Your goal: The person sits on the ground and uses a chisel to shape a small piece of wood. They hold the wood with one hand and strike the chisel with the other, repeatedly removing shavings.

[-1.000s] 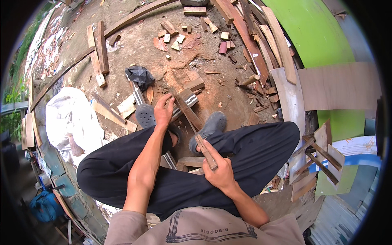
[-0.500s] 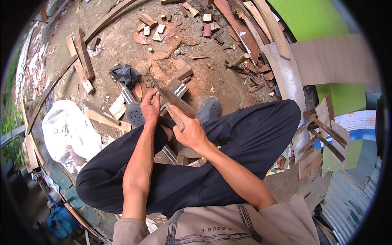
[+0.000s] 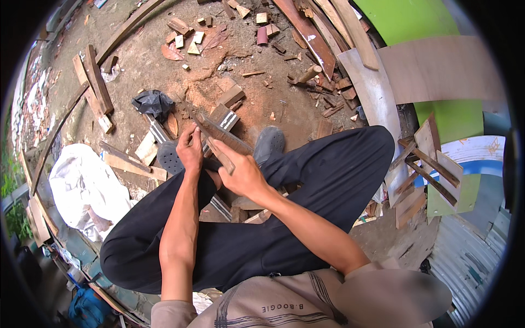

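Observation:
My right hand (image 3: 238, 168) is closed round the wooden handle of a tool with a long, narrow dark blade (image 3: 198, 121). The blade slants away to the upper left, across a brown piece of wood (image 3: 232, 141) between my feet. Close by the blade, my left hand (image 3: 190, 150) has its fingers pinched on what appears to be the near side of that piece; my fingers partly hide the grip. Beneath it lies a wood block (image 3: 223, 113) with white stripes. Grey clogs (image 3: 270, 143) show on both sides of the work.
A crumpled black plastic bag (image 3: 153, 104) lies past my left foot, a white sack (image 3: 87, 186) farther left. Small wood offcuts (image 3: 179, 26) litter the dirt ahead. A hammer-like wooden-handled tool (image 3: 307, 75), long boards (image 3: 314, 44) and nailed-together wood pieces (image 3: 432, 164) are at right.
The whole view has shifted slightly, with the scene sliding left and a little up. Both hands keep their hold, and the blade stays across the piece of wood.

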A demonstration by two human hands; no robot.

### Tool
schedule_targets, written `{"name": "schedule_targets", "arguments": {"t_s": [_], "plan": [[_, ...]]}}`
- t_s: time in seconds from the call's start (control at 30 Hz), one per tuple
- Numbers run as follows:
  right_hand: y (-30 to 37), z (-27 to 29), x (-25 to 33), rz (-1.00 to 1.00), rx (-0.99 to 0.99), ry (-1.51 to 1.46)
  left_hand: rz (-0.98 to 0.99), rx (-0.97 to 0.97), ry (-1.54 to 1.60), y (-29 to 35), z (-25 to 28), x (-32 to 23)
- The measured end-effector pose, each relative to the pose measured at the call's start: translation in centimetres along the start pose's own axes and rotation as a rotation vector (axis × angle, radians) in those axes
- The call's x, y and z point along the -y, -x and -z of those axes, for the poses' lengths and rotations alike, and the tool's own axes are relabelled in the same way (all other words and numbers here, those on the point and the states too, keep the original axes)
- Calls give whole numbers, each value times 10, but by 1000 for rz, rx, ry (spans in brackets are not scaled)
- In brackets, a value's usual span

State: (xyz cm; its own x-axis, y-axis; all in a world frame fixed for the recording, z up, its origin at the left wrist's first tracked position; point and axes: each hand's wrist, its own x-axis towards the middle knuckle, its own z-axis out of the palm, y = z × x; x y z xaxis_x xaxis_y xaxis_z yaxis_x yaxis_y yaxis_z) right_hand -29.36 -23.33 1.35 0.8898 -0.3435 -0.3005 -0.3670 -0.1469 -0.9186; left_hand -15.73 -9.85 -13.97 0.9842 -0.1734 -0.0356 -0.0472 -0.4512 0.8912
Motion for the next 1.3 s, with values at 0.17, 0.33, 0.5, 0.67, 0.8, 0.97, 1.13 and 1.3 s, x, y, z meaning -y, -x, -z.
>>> {"name": "schedule_targets", "arguments": {"t_s": [0.17,0.33,0.5,0.67,0.8,0.97,1.13,1.3], "plan": [[71,40,17,-5,6,-60,-151,-13,-137,6,3,-7],[-49,-9,2,-153,119,93,3,36,8,-3,-2,4],[13,9,-4,49,24,47,-30,3,7,-5,0,1],[66,43,7,-23,31,18,-100,-66,-15,3,-7,-5],[-29,-5,-31,84,-68,9,-129,-69,-31,-1,-10,-15],[-42,-13,-16,30,-1,44,-118,-83,-39,-1,-7,-13],[70,42,16,63,24,100,-110,-117,-37,2,-5,-13],[-7,2,-4,-182,59,152,-114,-151,-45,3,-12,-14]]}}
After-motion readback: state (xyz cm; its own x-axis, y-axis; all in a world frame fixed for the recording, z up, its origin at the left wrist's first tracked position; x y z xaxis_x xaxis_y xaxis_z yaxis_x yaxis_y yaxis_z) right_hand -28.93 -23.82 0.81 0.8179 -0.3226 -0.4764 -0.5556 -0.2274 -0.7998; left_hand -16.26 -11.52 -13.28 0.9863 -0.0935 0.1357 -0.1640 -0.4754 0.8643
